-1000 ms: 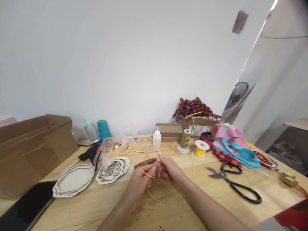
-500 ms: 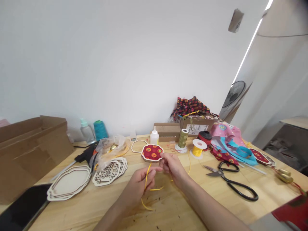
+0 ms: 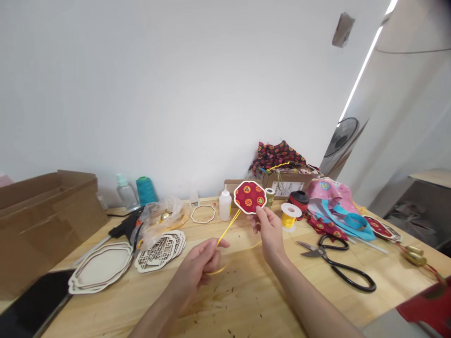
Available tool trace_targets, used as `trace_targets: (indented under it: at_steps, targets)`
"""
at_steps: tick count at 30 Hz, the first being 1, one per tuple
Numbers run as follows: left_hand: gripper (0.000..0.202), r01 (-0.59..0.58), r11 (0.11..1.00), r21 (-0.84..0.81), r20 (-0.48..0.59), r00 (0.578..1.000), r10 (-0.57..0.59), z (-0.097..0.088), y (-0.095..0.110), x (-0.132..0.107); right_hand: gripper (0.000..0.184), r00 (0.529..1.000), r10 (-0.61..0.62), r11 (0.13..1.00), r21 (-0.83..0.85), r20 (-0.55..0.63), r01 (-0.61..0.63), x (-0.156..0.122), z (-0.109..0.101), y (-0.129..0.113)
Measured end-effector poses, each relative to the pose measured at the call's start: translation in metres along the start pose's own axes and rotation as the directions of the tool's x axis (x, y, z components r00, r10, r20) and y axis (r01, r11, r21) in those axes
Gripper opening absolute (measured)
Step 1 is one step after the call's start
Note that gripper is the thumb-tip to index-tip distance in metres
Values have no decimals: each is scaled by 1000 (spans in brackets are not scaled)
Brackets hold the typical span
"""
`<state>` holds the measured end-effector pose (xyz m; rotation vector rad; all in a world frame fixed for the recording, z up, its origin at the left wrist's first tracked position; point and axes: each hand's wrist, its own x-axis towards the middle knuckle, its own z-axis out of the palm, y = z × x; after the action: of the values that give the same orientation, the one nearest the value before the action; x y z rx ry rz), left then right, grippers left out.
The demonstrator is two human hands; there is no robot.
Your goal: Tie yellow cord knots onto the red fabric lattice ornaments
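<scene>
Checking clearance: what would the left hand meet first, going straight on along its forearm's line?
Likely the red patterned piece, held up in the right hand; the yellow cord in the left hand runs toward it. Depth is unclear from this one view, so the hand might pass under.

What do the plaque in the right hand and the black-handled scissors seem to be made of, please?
Scalloped plaque: pale matte rim, probably wood; red centre looks like fabric, given its printed motifs. Scissors: grey metal blades with a dull sheen; shiny black handles, perhaps plastic-coated.
</scene>
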<state>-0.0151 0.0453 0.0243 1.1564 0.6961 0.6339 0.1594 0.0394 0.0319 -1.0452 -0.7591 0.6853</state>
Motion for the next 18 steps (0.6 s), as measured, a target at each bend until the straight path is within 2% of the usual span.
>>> trace_targets:
  at_steps: [5,14,16,18]
  targets:
    - [27,40,996,85,56,997,-45,3,-1,2,20,997,-71,997,13,-1,71,2,-3,-3]
    - [23,96,995,13,40,995,-97,1,7,-5,21,995,-88,996,7,-46,88,4,-5,-4]
    - [25,86,995,49,70,994,-90,0,5,-5,22,995,-88,996,7,-39,88,5,-6,-4]
    - [27,29,986,165,76,996,-42,0,3,-3,22,996,-85,996,7,-10,85,5,-6,-4]
